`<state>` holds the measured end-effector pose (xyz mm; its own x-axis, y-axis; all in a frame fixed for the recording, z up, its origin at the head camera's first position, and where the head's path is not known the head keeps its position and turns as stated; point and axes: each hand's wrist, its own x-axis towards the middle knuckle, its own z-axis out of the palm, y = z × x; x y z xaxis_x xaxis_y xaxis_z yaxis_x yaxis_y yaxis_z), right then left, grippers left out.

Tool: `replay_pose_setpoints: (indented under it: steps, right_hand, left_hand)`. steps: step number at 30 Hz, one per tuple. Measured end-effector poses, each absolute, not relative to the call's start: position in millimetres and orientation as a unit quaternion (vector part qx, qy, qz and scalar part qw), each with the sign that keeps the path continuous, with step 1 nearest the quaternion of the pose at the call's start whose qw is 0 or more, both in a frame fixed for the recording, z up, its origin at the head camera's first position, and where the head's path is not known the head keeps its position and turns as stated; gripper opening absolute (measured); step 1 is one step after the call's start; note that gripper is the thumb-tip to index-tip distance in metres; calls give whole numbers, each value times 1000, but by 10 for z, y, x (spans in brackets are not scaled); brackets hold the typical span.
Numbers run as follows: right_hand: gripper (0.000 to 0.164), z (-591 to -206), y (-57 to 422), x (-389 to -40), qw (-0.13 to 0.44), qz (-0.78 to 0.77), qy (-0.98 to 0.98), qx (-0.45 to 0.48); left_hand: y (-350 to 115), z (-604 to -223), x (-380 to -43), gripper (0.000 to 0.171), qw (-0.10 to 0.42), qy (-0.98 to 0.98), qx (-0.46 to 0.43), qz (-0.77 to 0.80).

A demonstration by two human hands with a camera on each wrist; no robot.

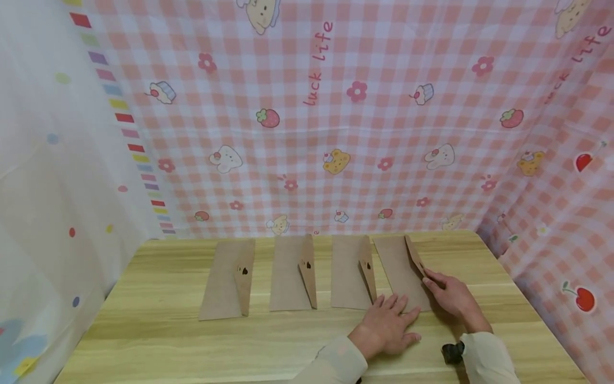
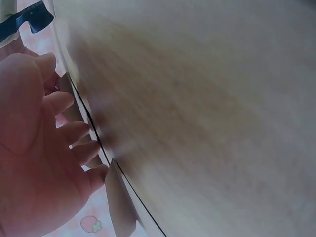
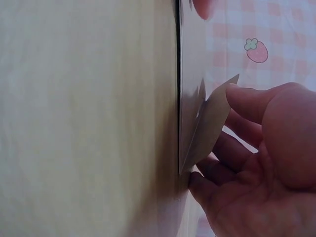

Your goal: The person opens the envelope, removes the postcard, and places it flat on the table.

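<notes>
Several brown paper envelopes lie in a row on the wooden table, and the rightmost envelope [image 1: 395, 261] sits slightly turned. Its flap [image 1: 413, 255] stands up along the right side. My right hand [image 1: 453, 297] pinches this flap; in the right wrist view the thumb is on one face of the flap [image 3: 213, 121] and the fingers are behind it. Spread flat with straight fingers, my left hand [image 1: 387, 326] is at the near end of that envelope, its fingertips overlapping the near corner of the neighbouring envelope [image 1: 347, 272]. Whether the left palm presses on the paper is hidden.
Farther left lie two more envelopes, the middle-left envelope [image 1: 288, 277] and the leftmost envelope [image 1: 223, 282], flaps partly raised, each with a small dark mark. A pink checked cloth [image 1: 307, 186] hangs behind the wooden table [image 1: 158, 341]. A black wrist strap [image 1: 452, 353] is on the right wrist.
</notes>
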<state>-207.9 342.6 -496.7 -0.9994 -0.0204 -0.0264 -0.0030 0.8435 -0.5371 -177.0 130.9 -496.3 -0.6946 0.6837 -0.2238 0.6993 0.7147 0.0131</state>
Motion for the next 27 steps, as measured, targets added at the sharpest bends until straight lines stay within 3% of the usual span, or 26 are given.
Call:
replay_pose_setpoints:
  steps: [27]
  right_hand:
    - [52, -4932, 3441, -2047, -2, -301, 953, -14]
  left_hand:
    - [1327, -4925, -1752, 58, 124, 921, 364, -60]
